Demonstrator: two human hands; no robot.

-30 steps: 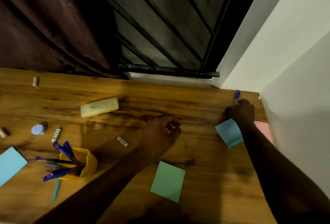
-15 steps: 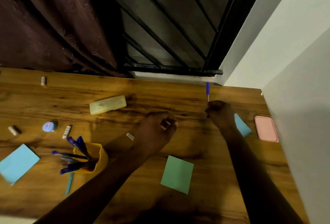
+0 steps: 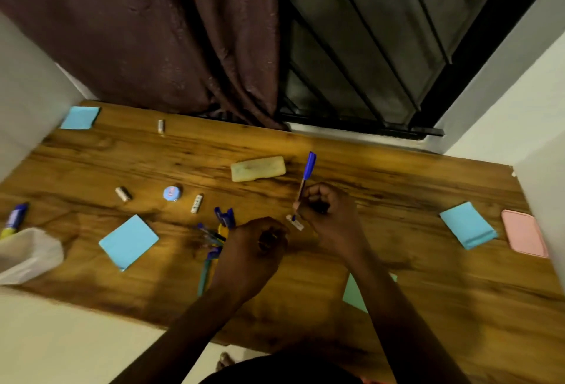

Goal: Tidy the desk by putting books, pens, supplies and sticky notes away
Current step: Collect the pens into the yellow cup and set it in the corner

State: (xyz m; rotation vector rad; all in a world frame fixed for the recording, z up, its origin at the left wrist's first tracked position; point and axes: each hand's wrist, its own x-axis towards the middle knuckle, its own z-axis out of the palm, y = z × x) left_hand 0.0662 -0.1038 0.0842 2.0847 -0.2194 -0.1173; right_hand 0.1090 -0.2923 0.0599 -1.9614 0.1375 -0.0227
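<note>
Head view: my right hand has carried the blue pen from the far right edge of the counter to centre frame, gripping it just right of the yellow pen cup. My left hand is curled beside the cup; I cannot tell if it holds anything. Dropping the pen in seems next.

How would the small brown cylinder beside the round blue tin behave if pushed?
The brown cylinder lies on its side on the smooth desk, so it would probably roll. Being small, it likely feels light and easy to pinch.
</note>
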